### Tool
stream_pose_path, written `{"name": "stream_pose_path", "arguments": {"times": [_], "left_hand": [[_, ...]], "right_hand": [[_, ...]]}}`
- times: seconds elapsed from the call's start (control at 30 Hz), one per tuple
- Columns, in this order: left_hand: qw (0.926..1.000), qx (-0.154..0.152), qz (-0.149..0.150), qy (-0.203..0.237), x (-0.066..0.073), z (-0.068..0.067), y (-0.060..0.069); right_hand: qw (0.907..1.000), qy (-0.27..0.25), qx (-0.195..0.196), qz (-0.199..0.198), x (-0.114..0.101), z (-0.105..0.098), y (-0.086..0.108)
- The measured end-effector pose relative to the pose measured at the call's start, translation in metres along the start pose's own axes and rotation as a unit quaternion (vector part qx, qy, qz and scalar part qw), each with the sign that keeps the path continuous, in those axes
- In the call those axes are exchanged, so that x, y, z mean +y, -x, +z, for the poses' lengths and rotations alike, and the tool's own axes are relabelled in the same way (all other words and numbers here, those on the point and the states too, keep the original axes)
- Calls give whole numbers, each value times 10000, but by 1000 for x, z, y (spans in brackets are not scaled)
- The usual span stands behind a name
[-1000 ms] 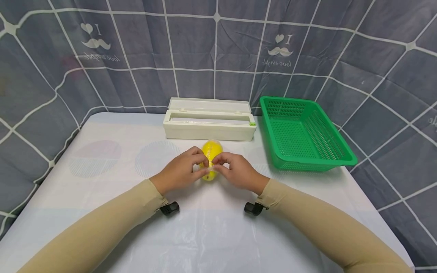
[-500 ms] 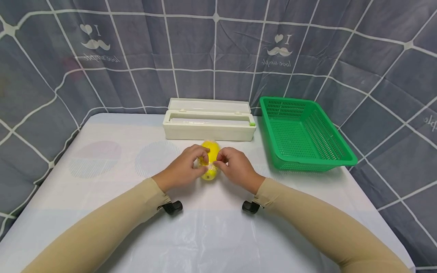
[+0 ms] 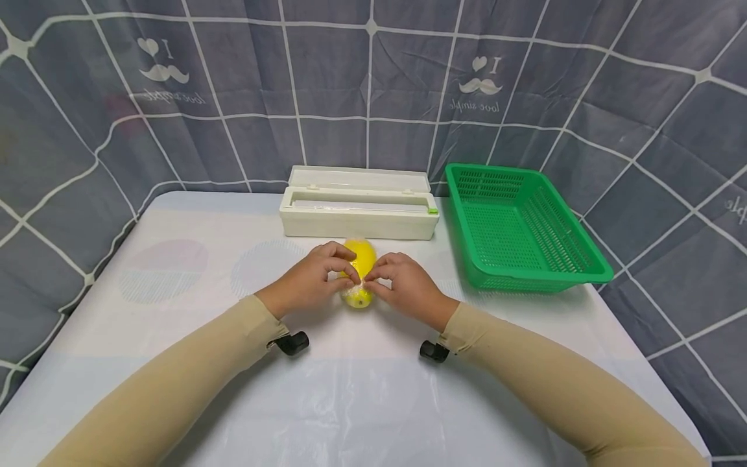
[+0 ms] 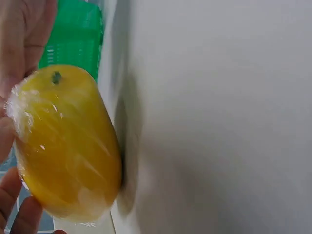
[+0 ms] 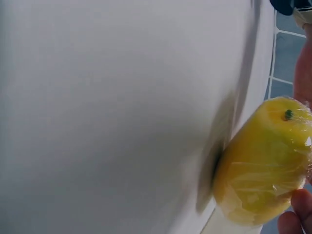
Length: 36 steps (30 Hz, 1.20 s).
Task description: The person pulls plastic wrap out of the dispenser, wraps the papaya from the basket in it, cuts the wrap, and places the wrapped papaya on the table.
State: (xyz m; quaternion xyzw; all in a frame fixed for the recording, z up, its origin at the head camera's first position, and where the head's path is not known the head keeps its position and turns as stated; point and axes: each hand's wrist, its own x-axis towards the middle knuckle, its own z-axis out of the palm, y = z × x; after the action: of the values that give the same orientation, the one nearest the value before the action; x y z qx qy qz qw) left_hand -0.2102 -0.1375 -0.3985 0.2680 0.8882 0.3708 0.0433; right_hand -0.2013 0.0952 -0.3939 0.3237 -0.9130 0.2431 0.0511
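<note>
An oblong yellow fruit (image 3: 363,254), like a small melon with a green stem end, lies on the table in front of me. Clear cling film (image 4: 20,111) is wrapped round it, bunched and creased on top. My left hand (image 3: 309,279) comes in from the left and pinches the film between thumb and forefinger. From the other side, my right hand (image 3: 411,292) pinches film too, its fingertips close to those of the left. In the right wrist view the film on the fruit (image 5: 263,165) looks wrinkled and shiny. The fingertips partly hide the fruit's middle in the head view.
Behind the fruit stands a white cling film box (image 3: 360,226) with its lid up and a roll inside. A green plastic basket (image 3: 475,266) sits at the back right. The table (image 3: 373,408) ends at a grey checked curtain (image 3: 332,78).
Half a second ago the hands drew slightly apart over the fruit. Now their fingertips are close together again at the film on top. The fruit stays about where it was.
</note>
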Motion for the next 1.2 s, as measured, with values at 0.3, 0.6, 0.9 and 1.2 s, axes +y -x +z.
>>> {"name": "stream_pose_path", "arguments": {"times": [0.3, 0.6, 0.9, 1.2], "left_hand": [[9938, -71, 758, -810, -10, -1, 2], [9884, -268, 996, -1112, -13, -9, 7], [9906, -281, 891, -997, -15, -8, 4], [9960, -197, 539, -684, -16, -6, 1]], "right_hand": [[9994, -20, -327, 97, -1, -2, -1], [9975, -125, -667, 188, 6, -4, -2], [9978, -254, -590, 166, 9, -2, -4], [9978, -361, -550, 85, 10, 1, -6]]}}
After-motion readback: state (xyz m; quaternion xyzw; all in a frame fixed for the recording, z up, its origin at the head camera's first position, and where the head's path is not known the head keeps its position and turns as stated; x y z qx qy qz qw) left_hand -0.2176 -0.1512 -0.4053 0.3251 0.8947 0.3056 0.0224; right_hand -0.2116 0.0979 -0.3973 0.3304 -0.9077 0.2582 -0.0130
